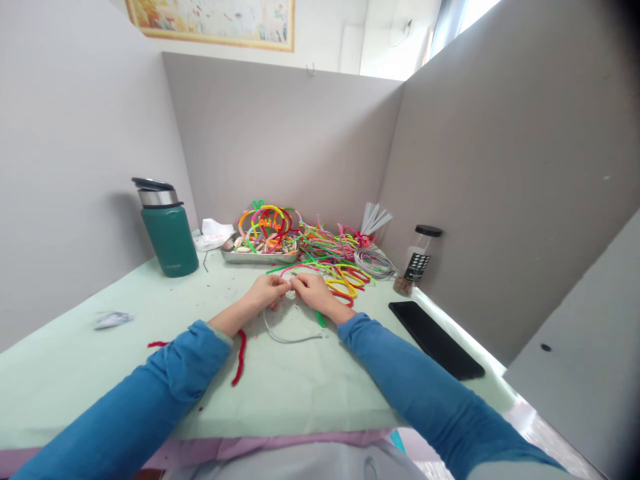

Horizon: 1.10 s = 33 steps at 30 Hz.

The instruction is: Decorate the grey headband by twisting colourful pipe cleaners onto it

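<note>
In the head view, the left hand (267,292) and right hand (319,293) meet above the middle of the bench (300,397), thumb and fingertips of each grip pressed together, seemingly pinching a small pale piece (291,294) between them. It looks light and probably delicate, best taken by its edges with fingertips. The thin grey wire (290,342) curving just below should be springy yet bendable, easiest to hold near an end; its upper end is lost by the left fingers, so whether it joins the piece cannot be told. Fingers cover most of the piece, leaving its shape unclear. The left sleeve (195,357) hides part of the fuzzy red pipe cleaner (242,360), which looks soft and light.
</note>
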Each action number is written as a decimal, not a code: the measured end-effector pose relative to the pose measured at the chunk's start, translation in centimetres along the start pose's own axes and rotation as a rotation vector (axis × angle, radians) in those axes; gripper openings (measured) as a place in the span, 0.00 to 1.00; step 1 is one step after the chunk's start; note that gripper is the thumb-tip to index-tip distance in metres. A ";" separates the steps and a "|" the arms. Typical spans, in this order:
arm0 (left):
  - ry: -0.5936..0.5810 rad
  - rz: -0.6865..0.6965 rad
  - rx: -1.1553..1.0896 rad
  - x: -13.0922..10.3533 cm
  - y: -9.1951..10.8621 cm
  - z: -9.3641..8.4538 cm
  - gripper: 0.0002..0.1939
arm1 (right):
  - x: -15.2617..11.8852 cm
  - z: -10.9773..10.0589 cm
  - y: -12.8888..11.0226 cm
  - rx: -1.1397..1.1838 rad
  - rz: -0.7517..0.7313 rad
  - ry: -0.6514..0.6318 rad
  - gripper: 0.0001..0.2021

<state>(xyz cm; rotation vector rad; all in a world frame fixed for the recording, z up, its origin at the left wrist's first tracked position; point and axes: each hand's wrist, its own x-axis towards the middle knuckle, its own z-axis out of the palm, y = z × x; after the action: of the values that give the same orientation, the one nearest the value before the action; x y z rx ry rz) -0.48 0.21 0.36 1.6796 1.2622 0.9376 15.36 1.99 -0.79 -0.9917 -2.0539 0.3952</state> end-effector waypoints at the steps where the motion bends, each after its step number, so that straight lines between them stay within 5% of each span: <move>1: 0.000 0.002 0.002 0.0 0.0 0.0 0.17 | 0.0 0.0 0.0 0.004 -0.001 0.002 0.16; 33: 0.024 0.061 0.045 -0.2 0.5 -0.1 0.16 | 0.1 0.1 0.3 0.335 0.165 -0.234 0.14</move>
<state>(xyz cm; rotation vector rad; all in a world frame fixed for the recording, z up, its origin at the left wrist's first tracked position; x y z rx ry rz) -0.47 -0.03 0.82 1.7557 1.2629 0.9748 15.42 2.32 -0.97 -0.9443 -2.0240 0.9485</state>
